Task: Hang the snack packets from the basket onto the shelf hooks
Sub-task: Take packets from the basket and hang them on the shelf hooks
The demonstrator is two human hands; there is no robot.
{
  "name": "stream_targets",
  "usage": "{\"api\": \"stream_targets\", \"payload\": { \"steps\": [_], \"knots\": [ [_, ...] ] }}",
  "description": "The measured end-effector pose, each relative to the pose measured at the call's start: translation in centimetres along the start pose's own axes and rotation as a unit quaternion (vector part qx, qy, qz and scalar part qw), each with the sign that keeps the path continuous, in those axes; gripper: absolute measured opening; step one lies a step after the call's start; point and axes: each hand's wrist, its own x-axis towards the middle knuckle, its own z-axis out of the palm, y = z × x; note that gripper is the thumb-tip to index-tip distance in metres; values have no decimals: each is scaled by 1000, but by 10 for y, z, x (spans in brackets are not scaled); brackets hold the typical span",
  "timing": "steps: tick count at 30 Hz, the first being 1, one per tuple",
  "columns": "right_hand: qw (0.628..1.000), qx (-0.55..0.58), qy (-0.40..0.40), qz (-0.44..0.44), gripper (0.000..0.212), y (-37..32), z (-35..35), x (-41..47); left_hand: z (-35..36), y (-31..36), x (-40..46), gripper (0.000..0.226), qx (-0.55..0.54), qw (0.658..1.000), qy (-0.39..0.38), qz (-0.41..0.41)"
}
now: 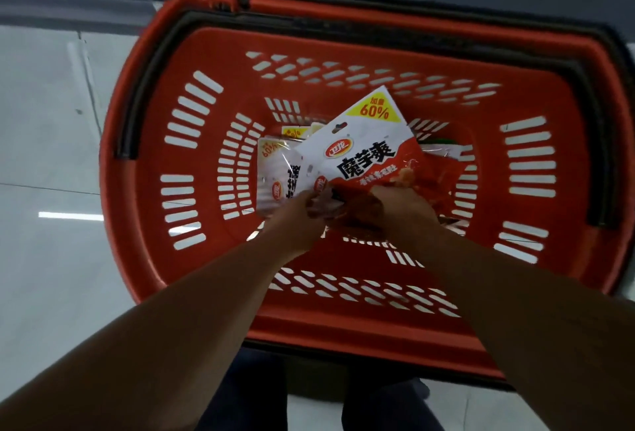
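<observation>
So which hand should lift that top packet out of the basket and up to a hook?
Probably the right hand: it already grips the top packet at its lower edge inside the basket. The left hand holds other packets beside it and would need to let go first.

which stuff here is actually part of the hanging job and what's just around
Part of the job:
- top snack packet, gripped at its lower edge by the left hand and right hand
- other packets lying beneath it
- red basket holding them

Just around:
- black basket handles, folded down on the rim
- pale floor tiles

No shelf hooks in view.
</observation>
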Motion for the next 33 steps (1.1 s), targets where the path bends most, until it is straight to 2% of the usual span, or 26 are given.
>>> {"api": "stream_targets", "payload": {
  "steps": [2,4,6,8,11,12,15,18,20,25,28,30,33],
  "knots": [
    [996,62,51,-28,16,6,-6,-14,-7,3,-3,39,-119,992,7,-28],
    [979,132,142,-68,20,13,-17,-30,-16,7,-9,52,-149,988,33,-27],
    [956,222,173,-82,20,14,-34,-45,-24,16,-16,64,-172,983,55,-8],
    [925,351,130,-70,17,11,-52,-57,-31,28,-20,62,-237,970,40,32],
    [879,470,55,-57,15,4,-73,-74,-46,59,-28,19,-271,959,-8,84],
    [868,491,43,-58,15,3,-79,-79,-51,70,-32,13,-263,959,-9,104],
    [829,556,32,-57,14,-2,-94,-94,-66,95,-43,25,-283,952,-23,117],
    [809,584,34,-55,27,-6,-107,-112,-81,109,-58,31,-277,955,-29,98],
    [810,581,48,-60,34,-11,-117,-128,-92,121,-73,33,-274,956,-24,103],
    [840,520,115,-106,31,-31,-160,-185,-130,164,-130,47,-260,950,38,170],
    [829,526,146,-120,24,-52,-201,-227,-163,201,-173,54,-252,945,66,198],
    [821,524,175,-145,16,-67,-234,-263,-188,231,-206,47,-267,936,70,220],
    [809,512,221,-188,17,-88,-286,-328,-227,278,-263,40,-270,922,71,268]
  ]
}}
